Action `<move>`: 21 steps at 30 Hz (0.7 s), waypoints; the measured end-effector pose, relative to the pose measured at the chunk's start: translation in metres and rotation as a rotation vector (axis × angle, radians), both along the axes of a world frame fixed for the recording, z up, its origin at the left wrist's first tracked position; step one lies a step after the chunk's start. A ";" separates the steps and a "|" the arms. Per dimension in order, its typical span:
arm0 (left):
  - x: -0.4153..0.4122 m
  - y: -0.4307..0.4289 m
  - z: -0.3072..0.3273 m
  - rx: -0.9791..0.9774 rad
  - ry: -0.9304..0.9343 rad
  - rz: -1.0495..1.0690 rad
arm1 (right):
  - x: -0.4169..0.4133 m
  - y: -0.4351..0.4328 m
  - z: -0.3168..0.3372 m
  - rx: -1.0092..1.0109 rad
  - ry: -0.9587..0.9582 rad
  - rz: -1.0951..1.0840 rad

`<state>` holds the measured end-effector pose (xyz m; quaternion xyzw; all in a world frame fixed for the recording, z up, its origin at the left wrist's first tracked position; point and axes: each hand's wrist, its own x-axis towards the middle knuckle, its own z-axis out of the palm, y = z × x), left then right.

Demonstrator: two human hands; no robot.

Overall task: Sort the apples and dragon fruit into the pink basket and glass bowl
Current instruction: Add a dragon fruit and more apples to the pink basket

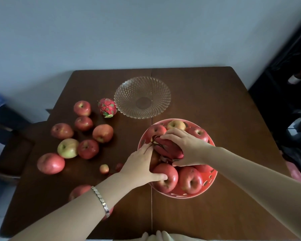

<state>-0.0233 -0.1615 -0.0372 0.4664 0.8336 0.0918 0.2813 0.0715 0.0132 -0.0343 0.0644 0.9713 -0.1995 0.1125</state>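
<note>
The pink basket [209,181] sits right of centre on the brown table, filled with several red apples [189,180]. On top of them lies a dark red dragon fruit [167,147]. My right hand [186,147] is closed over that dragon fruit from the right. My left hand [141,166] rests at the basket's left side, fingers touching the dragon fruit's tip, thumb on a front apple [170,173]. The glass bowl [142,96] stands empty behind the basket. A second dragon fruit [107,107] lies left of the bowl.
Several loose apples [87,148] lie scattered over the table's left half, with two tiny ones [104,169] near my left wrist and one [78,191] partly under my left forearm. A chair [12,146] stands left of the table. Dark clutter fills the right side.
</note>
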 end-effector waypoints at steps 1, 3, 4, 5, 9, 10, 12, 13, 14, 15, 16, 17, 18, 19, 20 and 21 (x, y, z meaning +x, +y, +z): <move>0.000 0.000 0.000 -0.005 0.004 -0.001 | 0.001 -0.003 -0.001 0.017 -0.026 -0.039; 0.000 -0.001 0.000 -0.012 0.006 0.001 | 0.002 -0.007 -0.006 0.015 -0.075 -0.154; 0.000 -0.001 0.000 -0.009 0.006 0.002 | 0.003 -0.008 -0.007 0.000 -0.093 -0.200; 0.001 0.000 -0.001 -0.006 0.005 0.002 | 0.003 -0.009 -0.009 -0.011 -0.101 -0.223; 0.000 0.000 -0.006 -0.008 0.007 0.007 | 0.004 -0.009 -0.007 -0.038 -0.102 -0.243; 0.000 -0.001 -0.007 -0.001 0.009 0.006 | 0.003 -0.009 -0.006 -0.046 -0.112 -0.252; -0.001 -0.003 -0.008 0.016 -0.004 -0.012 | 0.002 -0.009 0.000 -0.078 -0.175 -0.272; -0.002 -0.005 -0.008 0.034 -0.026 -0.015 | 0.001 -0.009 0.005 -0.085 -0.231 -0.274; -0.007 -0.008 -0.009 0.068 -0.058 0.005 | -0.003 -0.012 0.012 -0.079 -0.269 -0.269; -0.012 -0.013 -0.009 0.118 -0.087 0.053 | -0.006 -0.016 0.019 -0.081 -0.255 -0.269; -0.019 -0.021 -0.011 0.174 -0.097 0.124 | -0.011 -0.024 0.028 -0.094 -0.172 -0.271; -0.028 -0.029 -0.013 0.214 -0.084 0.201 | -0.016 -0.035 0.039 -0.122 -0.046 -0.277; -0.039 -0.038 -0.015 0.228 -0.057 0.273 | -0.023 -0.050 0.050 -0.163 0.081 -0.285; -0.050 -0.049 -0.018 0.212 -0.028 0.329 | -0.031 -0.068 0.060 -0.207 0.175 -0.285; -0.060 -0.060 -0.022 0.171 0.003 0.366 | -0.039 -0.085 0.065 -0.249 0.225 -0.264; -0.072 -0.071 -0.026 0.113 0.030 0.381 | -0.049 -0.104 0.064 -0.280 0.233 -0.235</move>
